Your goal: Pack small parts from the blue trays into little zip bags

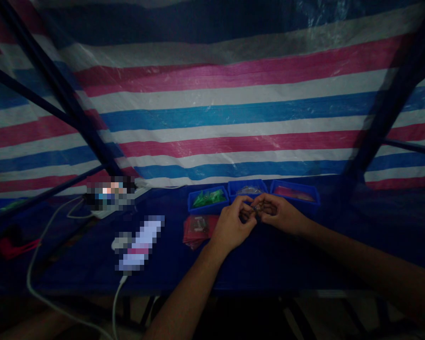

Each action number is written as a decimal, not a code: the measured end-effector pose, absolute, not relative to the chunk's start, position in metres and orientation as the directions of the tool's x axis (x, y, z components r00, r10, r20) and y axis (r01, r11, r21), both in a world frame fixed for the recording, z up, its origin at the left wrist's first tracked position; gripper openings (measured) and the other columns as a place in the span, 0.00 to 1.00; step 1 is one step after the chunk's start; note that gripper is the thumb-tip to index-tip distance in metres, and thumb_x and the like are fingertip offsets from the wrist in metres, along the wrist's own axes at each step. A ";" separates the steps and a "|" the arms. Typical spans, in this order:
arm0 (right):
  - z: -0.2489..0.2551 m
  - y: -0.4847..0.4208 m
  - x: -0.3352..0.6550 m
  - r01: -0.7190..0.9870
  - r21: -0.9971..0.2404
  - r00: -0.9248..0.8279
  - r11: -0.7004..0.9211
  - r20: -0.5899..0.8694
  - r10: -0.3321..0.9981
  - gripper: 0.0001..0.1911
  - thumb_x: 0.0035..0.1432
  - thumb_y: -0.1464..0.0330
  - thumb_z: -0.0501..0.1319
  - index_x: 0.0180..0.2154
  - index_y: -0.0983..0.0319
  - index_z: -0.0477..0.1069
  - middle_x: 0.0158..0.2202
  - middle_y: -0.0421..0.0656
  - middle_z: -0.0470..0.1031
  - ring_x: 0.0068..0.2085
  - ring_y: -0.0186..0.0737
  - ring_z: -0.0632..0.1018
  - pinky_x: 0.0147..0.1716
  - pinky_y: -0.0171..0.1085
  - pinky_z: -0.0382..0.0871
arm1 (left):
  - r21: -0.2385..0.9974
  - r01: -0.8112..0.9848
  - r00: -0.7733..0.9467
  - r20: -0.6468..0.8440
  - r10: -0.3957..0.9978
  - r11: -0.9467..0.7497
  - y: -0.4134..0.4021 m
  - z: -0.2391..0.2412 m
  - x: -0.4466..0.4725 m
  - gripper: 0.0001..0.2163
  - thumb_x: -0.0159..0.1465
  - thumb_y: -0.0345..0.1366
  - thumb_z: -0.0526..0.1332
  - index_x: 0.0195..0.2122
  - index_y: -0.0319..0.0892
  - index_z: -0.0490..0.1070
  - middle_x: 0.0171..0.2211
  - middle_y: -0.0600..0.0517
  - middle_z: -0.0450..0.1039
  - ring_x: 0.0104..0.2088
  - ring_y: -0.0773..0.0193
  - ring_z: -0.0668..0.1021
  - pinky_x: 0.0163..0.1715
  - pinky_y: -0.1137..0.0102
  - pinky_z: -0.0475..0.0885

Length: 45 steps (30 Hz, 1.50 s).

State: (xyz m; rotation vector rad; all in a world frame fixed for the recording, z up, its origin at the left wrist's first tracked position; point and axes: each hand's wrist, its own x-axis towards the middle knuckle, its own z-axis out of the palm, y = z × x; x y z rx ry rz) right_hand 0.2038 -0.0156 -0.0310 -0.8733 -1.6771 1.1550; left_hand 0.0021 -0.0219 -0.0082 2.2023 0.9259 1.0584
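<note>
My left hand [233, 223] and my right hand [281, 213] meet above the dark blue table [269, 269]. The fingertips of both are pinched together around something small and dark [256, 208], too dim to make out. A stack of flat red packets [194, 230] lies beside my left hand, partly hidden by it. Behind the hands stand three blue bins in a row. Bright green pieces [208, 198] fill the left bin [191, 208]. Clear or greyish items [248, 190] sit in the middle bin [233, 184], and flat reddish ones [293, 191] in the right bin [315, 200].
Left of the packets lies a phone [141, 245] with a pixelated screen and a white cable [116, 297]. Farther back is a white power strip [104, 211]. A striped tarpaulin [233, 113] hangs behind the table, between dark frame poles [386, 104].
</note>
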 end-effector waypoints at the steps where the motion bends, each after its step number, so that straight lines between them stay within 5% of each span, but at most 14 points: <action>1: -0.031 -0.016 0.204 0.062 -0.947 -0.350 0.316 0.276 0.895 0.13 0.55 0.68 0.66 0.44 0.57 0.72 0.41 0.41 0.78 0.42 0.40 0.81 0.47 0.41 0.75 | 0.691 0.352 0.459 0.461 0.759 -0.632 -0.022 -0.008 0.002 0.16 0.63 0.28 0.61 0.52 0.45 0.67 0.37 0.54 0.81 0.35 0.65 0.82 0.39 0.68 0.77; 22: -0.034 -0.010 0.207 0.056 -0.935 -0.224 0.350 0.330 0.917 0.18 0.57 0.61 0.71 0.47 0.58 0.72 0.37 0.41 0.78 0.37 0.38 0.79 0.40 0.40 0.76 | 0.729 0.341 0.339 0.493 0.801 -0.593 -0.016 -0.007 -0.001 0.07 0.68 0.37 0.64 0.46 0.44 0.76 0.42 0.50 0.82 0.41 0.60 0.83 0.44 0.65 0.79; 39: -0.035 -0.010 0.209 0.209 -0.900 -0.263 0.383 0.326 0.908 0.15 0.58 0.61 0.70 0.46 0.59 0.78 0.42 0.45 0.84 0.41 0.43 0.83 0.46 0.43 0.78 | 0.747 0.302 0.348 0.492 0.798 -0.592 -0.017 -0.012 0.003 0.15 0.61 0.27 0.64 0.49 0.42 0.70 0.36 0.52 0.79 0.35 0.65 0.81 0.40 0.69 0.78; 45: -0.032 -0.014 0.206 0.123 -0.934 -0.267 0.336 0.295 0.917 0.16 0.56 0.61 0.71 0.45 0.59 0.78 0.41 0.44 0.84 0.40 0.42 0.84 0.44 0.42 0.78 | 0.721 0.322 0.387 0.491 0.781 -0.613 -0.018 -0.012 0.002 0.18 0.57 0.25 0.64 0.49 0.43 0.69 0.39 0.51 0.78 0.36 0.65 0.81 0.40 0.70 0.77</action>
